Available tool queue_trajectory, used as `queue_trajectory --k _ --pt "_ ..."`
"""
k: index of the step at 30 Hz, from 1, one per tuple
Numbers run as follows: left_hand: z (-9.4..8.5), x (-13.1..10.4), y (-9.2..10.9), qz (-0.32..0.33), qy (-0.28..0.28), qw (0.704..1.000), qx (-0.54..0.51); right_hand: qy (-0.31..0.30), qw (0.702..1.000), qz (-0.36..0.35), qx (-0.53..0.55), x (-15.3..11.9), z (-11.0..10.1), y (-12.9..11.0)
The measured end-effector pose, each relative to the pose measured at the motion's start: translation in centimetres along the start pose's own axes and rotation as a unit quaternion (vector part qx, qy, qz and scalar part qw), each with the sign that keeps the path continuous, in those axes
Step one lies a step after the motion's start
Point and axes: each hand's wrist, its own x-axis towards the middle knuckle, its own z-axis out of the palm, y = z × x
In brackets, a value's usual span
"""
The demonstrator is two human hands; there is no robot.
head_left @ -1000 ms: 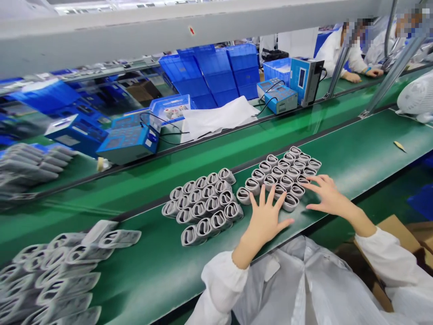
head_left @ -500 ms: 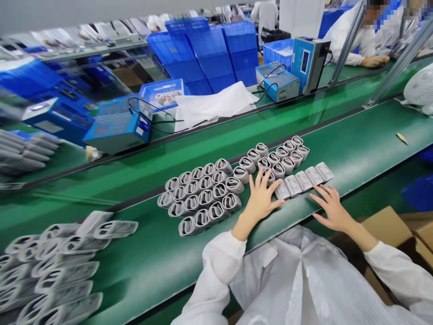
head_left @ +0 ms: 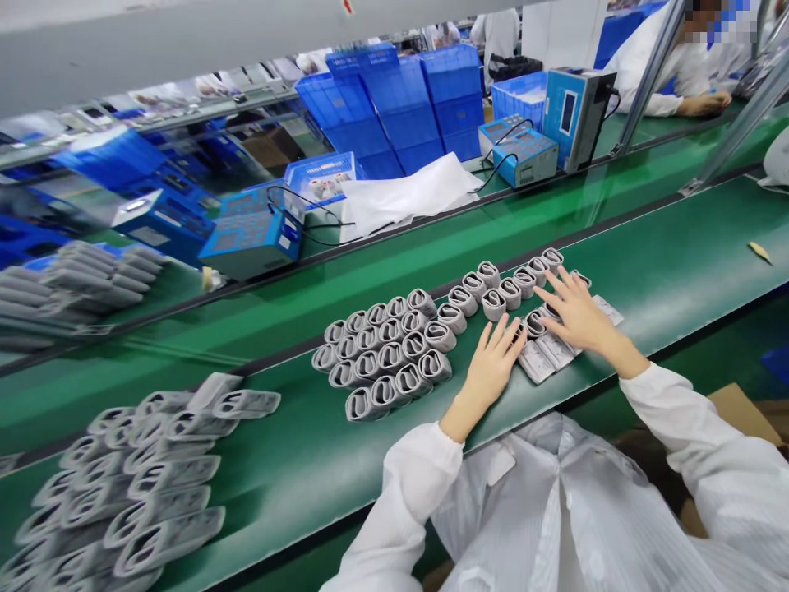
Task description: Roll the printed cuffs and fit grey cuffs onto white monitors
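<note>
Gray rolls (head_left: 535,323) in a short standing row have come nearer the front edge of the bench since the earlier frame, and a gap now parts them from the standing row behind (head_left: 509,293). With that shift, the row appears to lie close against the flat-lying rolls (head_left: 537,363) in front, so that upright and tipped pieces sit side by side. Left hand (head_left: 484,380) is open, palm down, its fingertips at the left end of the shifted row. Right hand (head_left: 583,316) has moved from beside the flat rolls to over them and the shifted row; it too is open, fingers spread, and it hides several pieces, so how many it touches cannot be told. Neither hand seems closed on anything. To the left stands a larger block of rolls (head_left: 379,355), open ends up, packed in slanting rows. Farther left on the green bench (head_left: 296,469) is a looser heap of bigger gray loops (head_left: 166,477). Off to the right is a small yellow scrap (head_left: 760,252). Behind the bench are a white sheet (head_left: 407,197), blue boxes with cables (head_left: 252,238) and stacked blue bins (head_left: 398,107); a co-worker's hands (head_left: 703,104) rest at the upper right.
</note>
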Motion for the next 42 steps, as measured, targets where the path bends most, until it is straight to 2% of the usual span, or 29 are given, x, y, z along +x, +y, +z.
queue_trajectory --k 4,6,8,12,14,17,20,24,26,28,31,34,37,42 --pt "-2.2 -0.6 0.5 0.025 0.016 0.999 -0.023 -0.018 1.000 0.014 -0.020 -1.5 0.9 0.0" --pt "-3.1 -0.2 0.2 0.010 0.036 0.998 -0.046 -0.023 0.999 0.023 -0.022 -3.4 0.9 0.2" --pt "-3.4 0.8 -0.6 -0.034 0.055 0.996 -0.059 -0.032 0.999 0.033 -0.022 -5.1 0.7 0.5" --pt "-1.9 4.3 -2.8 -0.156 0.065 0.984 -0.055 -0.056 0.997 0.048 -0.017 -7.0 0.0 0.9" --pt "-0.8 5.9 -3.9 -0.175 0.070 0.981 -0.055 -0.060 0.997 0.052 -0.014 -7.0 -0.1 0.9" --pt "0.3 7.2 -4.9 -0.146 0.076 0.985 -0.060 -0.051 0.997 0.053 -0.010 -6.6 -0.2 0.8" --pt "0.3 6.7 -4.5 -0.087 0.049 0.993 -0.063 -0.039 0.998 0.049 -0.010 -6.0 0.0 0.8" --pt "-1.3 4.6 -2.7 0.017 -0.022 0.997 -0.072 -0.041 0.999 0.032 -0.009 -5.1 0.4 0.8" --pt "-3.0 3.5 -2.2 0.021 -0.035 0.998 -0.054 -0.048 0.998 0.026 -0.009 -4.6 0.5 0.9" --pt "-5.1 2.7 -2.5 -0.035 -0.021 0.999 -0.005 -0.056 0.998 0.020 -0.011 -4.3 0.5 0.9" --pt "-7.8 2.2 -4.1 -0.199 -0.009 0.977 0.080 -0.067 0.998 0.006 -0.022 -4.1 0.4 1.0" --pt "-8.8 2.4 -6.0 -0.320 -0.080 0.938 0.106 -0.078 0.996 0.000 -0.039 -3.9 0.4 1.0" --pt "-8.4 2.9 -6.8 -0.340 -0.120 0.926 0.108 -0.090 0.995 -0.004 -0.053 -3.7 0.6 1.0" --pt "-7.4 5.1 -5.7 -0.340 -0.070 0.929 0.125 -0.087 0.995 -0.002 -0.049 -3.7 0.7 0.9"
